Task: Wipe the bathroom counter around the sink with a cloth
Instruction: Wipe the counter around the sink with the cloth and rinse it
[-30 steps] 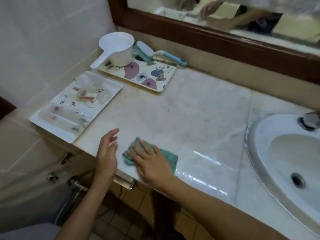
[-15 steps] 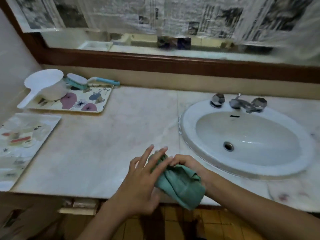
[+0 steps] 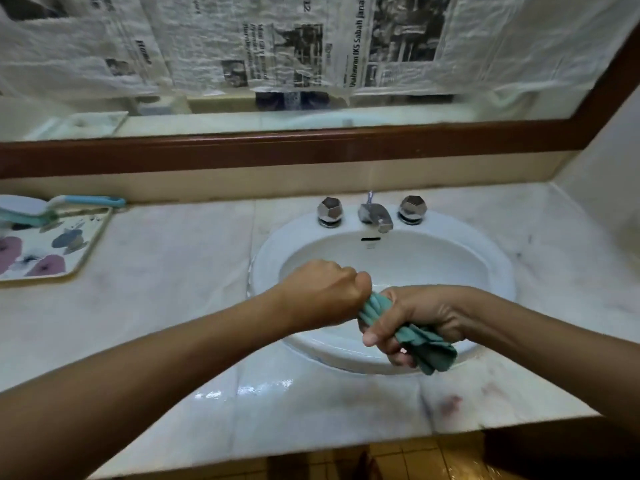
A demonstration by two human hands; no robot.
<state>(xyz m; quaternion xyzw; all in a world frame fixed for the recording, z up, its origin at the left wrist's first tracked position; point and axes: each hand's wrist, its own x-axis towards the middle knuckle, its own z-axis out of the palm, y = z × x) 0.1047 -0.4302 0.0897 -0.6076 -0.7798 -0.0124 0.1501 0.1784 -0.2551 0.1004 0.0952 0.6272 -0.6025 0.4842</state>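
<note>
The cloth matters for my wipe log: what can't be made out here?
- Cloth: mostly hidden in left hand and right hand; wetness unclear.
- Sink drain: behind the hands.
- Floral tray: cut off by left edge.

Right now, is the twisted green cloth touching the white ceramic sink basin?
Cannot tell. In the head view both hands, left and right, grip the green cloth over the sink; its hanging end overlaps the rim, height unclear.

Location: home bathroom | Evidence: white oval sink [image 3: 263, 268] set in marble counter [image 3: 166, 271]; chrome tap [image 3: 375, 216] between two knobs; wood-framed mirror [image 3: 277, 116] partly covered with newspaper [image 3: 242, 43]; flowered tray [image 3: 52, 251] holding brush [image 3: 69, 204]
</note>
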